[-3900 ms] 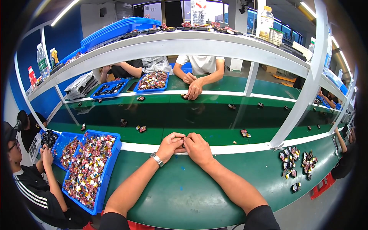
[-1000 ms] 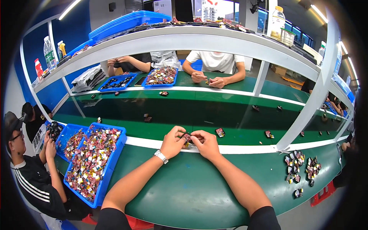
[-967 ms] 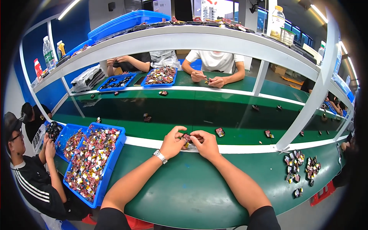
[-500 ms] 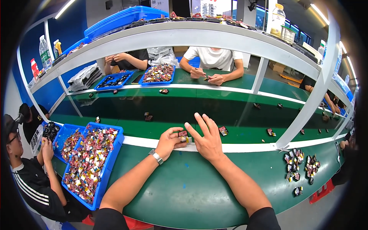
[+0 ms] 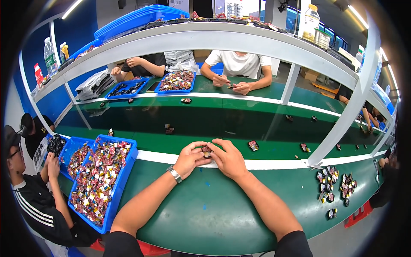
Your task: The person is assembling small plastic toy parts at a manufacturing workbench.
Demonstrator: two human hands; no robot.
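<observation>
Between my hands, just above the white strip along the belt's near edge, is a small dark electronic part with a red circuit board (image 5: pixel 206 150). My left hand (image 5: pixel 187 162), with a metal watch (image 5: pixel 174 174) on its wrist, grips the part between thumb and fingers. From the other side my right hand (image 5: pixel 231 160) closes over the part, its thumb and fingertips against it. The fingers hide much of the piece, so its finer details cannot be made out. Right of my right hand a similar red-and-black part (image 5: pixel 253 146) lies on the green conveyor belt (image 5: pixel 231 132).
At left stands a blue tray (image 5: pixel 128 171) heaped with red, white and yellow small parts. Several assembled pieces (image 5: pixel 328 184) lie in groups on the green table at right. A metal shelf frame (image 5: pixel 205 40) spans overhead. Co-workers sit opposite and at left.
My right hand, whose fingers were spread and apart from the part, has come in and closed on it. Parts on the belt have shifted slightly to the right.
</observation>
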